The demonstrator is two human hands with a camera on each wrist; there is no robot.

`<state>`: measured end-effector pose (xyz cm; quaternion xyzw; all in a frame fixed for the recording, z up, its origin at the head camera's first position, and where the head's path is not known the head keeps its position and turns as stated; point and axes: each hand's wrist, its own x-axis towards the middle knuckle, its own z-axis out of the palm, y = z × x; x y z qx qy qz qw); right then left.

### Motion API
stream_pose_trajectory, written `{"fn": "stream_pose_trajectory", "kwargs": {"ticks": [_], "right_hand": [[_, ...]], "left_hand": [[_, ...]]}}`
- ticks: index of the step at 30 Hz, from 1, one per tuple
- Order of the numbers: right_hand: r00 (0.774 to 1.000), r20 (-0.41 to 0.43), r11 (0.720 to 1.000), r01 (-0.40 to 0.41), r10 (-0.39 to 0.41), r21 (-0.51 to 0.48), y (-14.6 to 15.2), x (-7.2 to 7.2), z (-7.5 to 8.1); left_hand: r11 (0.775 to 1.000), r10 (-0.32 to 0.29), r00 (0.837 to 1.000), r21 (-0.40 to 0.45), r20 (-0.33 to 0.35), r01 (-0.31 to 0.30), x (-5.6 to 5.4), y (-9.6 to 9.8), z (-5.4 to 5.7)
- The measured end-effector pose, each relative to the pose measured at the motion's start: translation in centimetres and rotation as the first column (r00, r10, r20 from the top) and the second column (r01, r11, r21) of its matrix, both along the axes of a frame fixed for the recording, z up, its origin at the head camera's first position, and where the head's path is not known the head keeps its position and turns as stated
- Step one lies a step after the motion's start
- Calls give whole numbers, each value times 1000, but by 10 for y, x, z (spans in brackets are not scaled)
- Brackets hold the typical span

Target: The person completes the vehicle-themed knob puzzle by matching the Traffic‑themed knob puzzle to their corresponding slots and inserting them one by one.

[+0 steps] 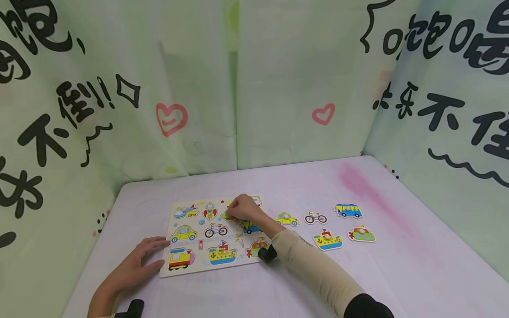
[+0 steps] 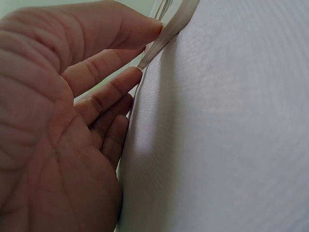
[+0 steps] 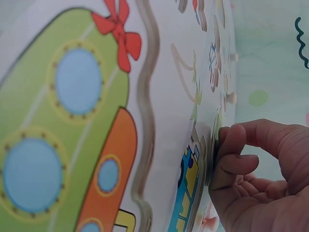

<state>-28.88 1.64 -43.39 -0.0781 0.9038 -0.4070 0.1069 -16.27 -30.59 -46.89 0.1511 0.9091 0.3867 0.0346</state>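
A white wooden puzzle board (image 1: pixel 199 267) with vehicle pictures lies on the table. My right hand (image 1: pixel 244 208) bends over its upper middle, thumb and fingertips pinching a small yellow-green puzzle piece (image 1: pixel 226 216) at the board's surface. In the right wrist view the fingers (image 3: pixel 231 145) hide most of that piece, so I cannot tell which vehicle it shows. At the board's left edge rests my left hand (image 1: pixel 137 263), its fingers extended and thumb apart; the left wrist view shows the thumb (image 2: pixel 130 29) and fingertips right at the board's edge (image 2: pixel 169 34).
Right of the board lie loose pieces: a yellow car (image 1: pixel 287 219), a bicycle (image 1: pixel 316 217), a blue bus (image 1: pixel 347 210), a ship (image 1: pixel 328 240) and a submarine (image 1: pixel 361 234). A plane piece (image 1: pixel 186 211) and a rocket piece (image 1: pixel 210 211) sit on the board. Printed curtains (image 1: pixel 278 132) surround the table.
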Motion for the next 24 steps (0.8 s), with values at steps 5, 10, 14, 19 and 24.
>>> {"fn": "stream_pose_trajectory", "kwargs": {"ticks": [5,10,14,19,24], "right_hand": [[999,32,999,16,-15,-31,1,3,1],[997,74,998,31,-27,-60,1,4,1],[994,104,998,46,-40,-53,-1,2,1],[990,134,996,47,-37,-73,1,1,0],[995,103,991,29,-16,-129,6,4,-3]], "left_hand": [[1000,-5,1000,-1,-5,5,-1,0,-1],[1000,-8,1000,6,-10,8,-1,-1,-2],[1000,-6,1000,-1,-21,6,-1,-1,-4],[1000,-13,999,-4,-34,13,-1,-1,-4],[1000,-16,999,5,-39,16,0,-1,-2]]}}
